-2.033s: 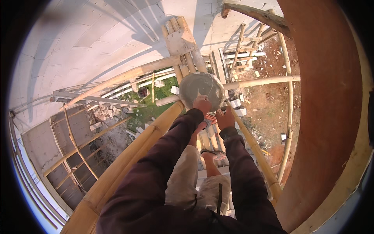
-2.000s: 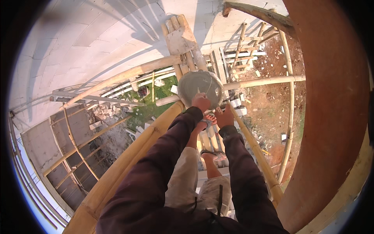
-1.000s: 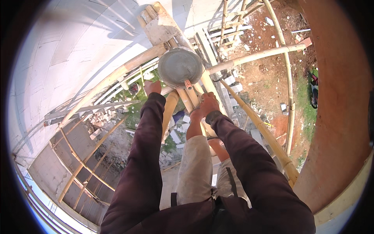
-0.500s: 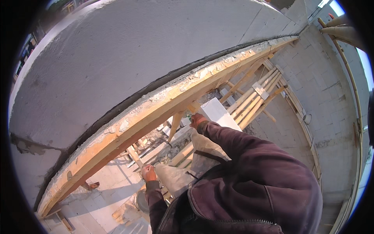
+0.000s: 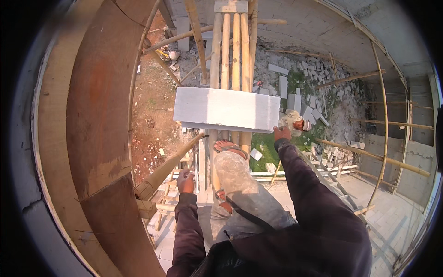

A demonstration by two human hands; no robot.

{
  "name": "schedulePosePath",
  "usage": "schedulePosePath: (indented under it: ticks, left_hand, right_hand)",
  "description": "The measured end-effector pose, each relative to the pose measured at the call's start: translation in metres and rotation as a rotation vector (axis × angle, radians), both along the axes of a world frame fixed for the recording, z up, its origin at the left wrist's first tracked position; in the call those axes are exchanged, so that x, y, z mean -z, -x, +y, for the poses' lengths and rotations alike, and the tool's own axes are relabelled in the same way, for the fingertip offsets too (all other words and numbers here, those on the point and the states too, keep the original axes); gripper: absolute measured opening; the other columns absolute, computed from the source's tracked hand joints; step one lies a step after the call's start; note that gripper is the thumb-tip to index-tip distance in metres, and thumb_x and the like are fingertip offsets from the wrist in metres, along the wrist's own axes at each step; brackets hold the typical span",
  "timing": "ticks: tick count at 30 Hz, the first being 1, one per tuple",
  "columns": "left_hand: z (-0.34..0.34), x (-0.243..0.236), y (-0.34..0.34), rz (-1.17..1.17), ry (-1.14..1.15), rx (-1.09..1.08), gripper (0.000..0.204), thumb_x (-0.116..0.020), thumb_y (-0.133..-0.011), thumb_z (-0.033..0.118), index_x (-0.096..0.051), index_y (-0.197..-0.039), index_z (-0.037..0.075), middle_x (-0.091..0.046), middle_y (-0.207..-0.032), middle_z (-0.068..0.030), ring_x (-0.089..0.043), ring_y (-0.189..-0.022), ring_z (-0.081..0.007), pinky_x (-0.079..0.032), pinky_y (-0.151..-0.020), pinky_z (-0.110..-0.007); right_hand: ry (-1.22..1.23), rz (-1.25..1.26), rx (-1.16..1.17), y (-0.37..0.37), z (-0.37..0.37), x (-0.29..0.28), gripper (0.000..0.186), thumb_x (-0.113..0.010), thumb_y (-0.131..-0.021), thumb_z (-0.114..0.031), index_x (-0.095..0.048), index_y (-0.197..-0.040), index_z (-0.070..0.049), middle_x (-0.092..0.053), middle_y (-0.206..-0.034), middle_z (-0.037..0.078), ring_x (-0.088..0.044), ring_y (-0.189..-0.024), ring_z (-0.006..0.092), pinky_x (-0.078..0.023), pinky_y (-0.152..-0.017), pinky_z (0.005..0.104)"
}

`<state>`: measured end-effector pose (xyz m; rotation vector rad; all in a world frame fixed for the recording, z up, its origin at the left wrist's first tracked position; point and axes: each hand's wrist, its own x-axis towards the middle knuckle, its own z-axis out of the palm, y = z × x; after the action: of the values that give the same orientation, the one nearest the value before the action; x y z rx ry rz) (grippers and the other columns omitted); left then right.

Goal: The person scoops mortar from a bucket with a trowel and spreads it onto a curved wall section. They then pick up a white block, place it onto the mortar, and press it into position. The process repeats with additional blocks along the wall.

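A pale, light-grey building block [image 5: 226, 108] lies crosswise on the bamboo poles ahead of my feet. A second edge shows beneath its front left; I cannot tell whether that is another block. My right hand [image 5: 282, 134] is at the block's near right corner with its fingers curled in; any contact, and whatever the fingers may hold, is hidden. Lower and to the left, my left hand [image 5: 186, 181] is loosely closed with nothing visible in it. It hangs beside a thick slanting wooden pole [image 5: 168, 164], apart from the block.
Sandalled feet [image 5: 230, 147] stand on narrow bamboo poles [image 5: 236, 55] high above the ground. Brown formwork boards [image 5: 99, 106] rise at left. Far below, a person in a pale helmet [image 5: 295, 122] is among scattered blocks and rubble [image 5: 318, 69]. Bamboo scaffolding [image 5: 385, 124] spans the right.
My view has swung from the wall and its timber edge to straight along the bamboo walkway. The block now lies in the middle, with my right hand at its corner. Both hands remain curled.
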<state>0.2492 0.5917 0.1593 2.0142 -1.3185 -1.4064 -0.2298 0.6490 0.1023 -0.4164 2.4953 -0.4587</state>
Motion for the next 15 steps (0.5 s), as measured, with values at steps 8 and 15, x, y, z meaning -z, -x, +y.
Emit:
schedulePosePath:
  ticks: [8, 15]
  left_hand:
    - [-0.241, 0.219, 0.046, -0.479, 0.26, 0.042, 0.076, -0.068, -0.088, 0.043, -0.043, -0.136, -0.01, -0.052, -0.134, -0.025, -0.054, -0.12, -0.0358, -0.039, -0.105, -0.042]
    - [-0.275, 0.228, 0.067, -0.131, 0.06, 0.035, 0.065, -0.073, -0.086, 0.036, -0.049, -0.125, -0.01, -0.061, -0.116, -0.024, -0.061, -0.105, -0.0322, -0.048, -0.092, -0.039]
  right_hand:
    - [0.071, -0.236, 0.345, 0.057, 0.025, 0.12, 0.089, -0.067, -0.078, -0.064, -0.054, -0.134, 0.004, -0.053, -0.138, 0.026, -0.052, -0.127, 0.0363, -0.039, -0.106, 0.0413]
    - [0.27, -0.335, 0.465, 0.031, 0.028, 0.154, 0.074, -0.065, -0.084, -0.059, -0.063, -0.124, 0.003, -0.067, -0.115, 0.017, -0.062, -0.105, 0.0271, -0.045, -0.095, 0.0356]
